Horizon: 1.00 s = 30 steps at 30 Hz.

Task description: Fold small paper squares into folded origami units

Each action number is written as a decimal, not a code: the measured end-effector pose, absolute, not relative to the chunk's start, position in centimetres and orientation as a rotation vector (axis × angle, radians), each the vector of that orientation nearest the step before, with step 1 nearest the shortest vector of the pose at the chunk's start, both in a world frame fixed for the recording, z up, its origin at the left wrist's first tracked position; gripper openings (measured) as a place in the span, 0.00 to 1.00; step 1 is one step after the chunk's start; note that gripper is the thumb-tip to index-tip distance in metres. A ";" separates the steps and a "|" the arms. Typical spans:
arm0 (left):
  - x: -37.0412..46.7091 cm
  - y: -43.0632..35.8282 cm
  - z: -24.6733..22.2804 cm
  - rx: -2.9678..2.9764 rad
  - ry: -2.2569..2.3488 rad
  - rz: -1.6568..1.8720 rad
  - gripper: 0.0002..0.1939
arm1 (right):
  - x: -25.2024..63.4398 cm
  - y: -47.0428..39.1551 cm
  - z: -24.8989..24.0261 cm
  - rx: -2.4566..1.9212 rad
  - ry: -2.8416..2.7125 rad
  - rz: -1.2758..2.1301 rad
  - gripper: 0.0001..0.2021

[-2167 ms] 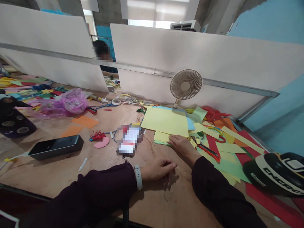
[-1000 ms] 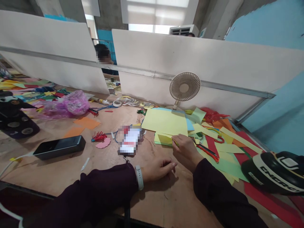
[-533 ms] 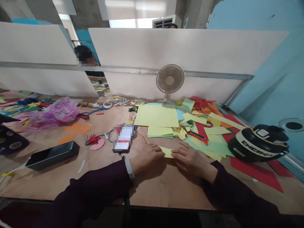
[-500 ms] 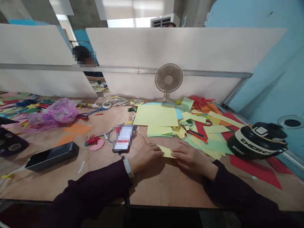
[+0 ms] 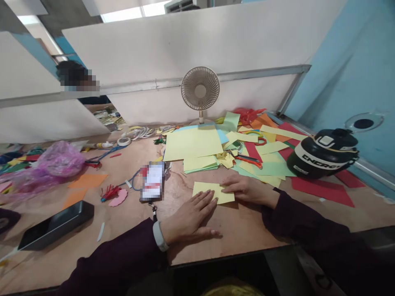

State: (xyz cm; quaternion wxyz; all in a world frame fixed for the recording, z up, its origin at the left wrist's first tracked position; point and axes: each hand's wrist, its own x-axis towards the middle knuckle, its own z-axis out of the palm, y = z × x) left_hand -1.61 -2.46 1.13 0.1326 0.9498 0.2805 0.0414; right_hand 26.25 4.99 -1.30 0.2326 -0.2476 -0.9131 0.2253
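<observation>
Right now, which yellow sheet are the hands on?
The small yellow sheet lying alone on bare wood, under both hands, apart from the paper pile behind.

- The phone (image 5: 152, 181) lies left of the yellow paper square (image 5: 212, 192); its screen is blurred and cannot be read.
- The left hand (image 5: 189, 216) covers the lower left corner of this square, and the right hand (image 5: 245, 189) covers its right edge.
- The black device (image 5: 52, 225), far left of the square, is partly cut off by the picture's edge.
- Behind the white divider (image 5: 173, 49), a person (image 5: 77, 78) is mostly hidden.
</observation>
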 end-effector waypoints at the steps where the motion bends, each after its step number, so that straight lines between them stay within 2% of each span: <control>1: -1.6 -2.5 1.1 2.752 0.814 0.098 0.43 | 26.4 5.0 -1.1 -0.689 -2.478 0.689 0.11; 7: -1.6 -2.3 1.0 2.752 0.844 0.031 0.43 | 25.9 4.9 -0.6 -0.930 -2.301 0.961 0.16; 12: -1.4 -2.4 0.9 2.766 0.865 0.048 0.41 | 24.1 4.8 -1.7 -1.008 -2.156 0.806 0.16; 20: -1.7 -2.6 0.3 2.714 0.898 0.386 0.28 | 22.9 4.7 -2.5 -1.066 -2.134 0.544 0.11; 30: -1.5 -2.2 0.2 2.756 0.919 0.292 0.33 | 22.3 4.6 -2.3 -1.107 -2.137 0.501 0.11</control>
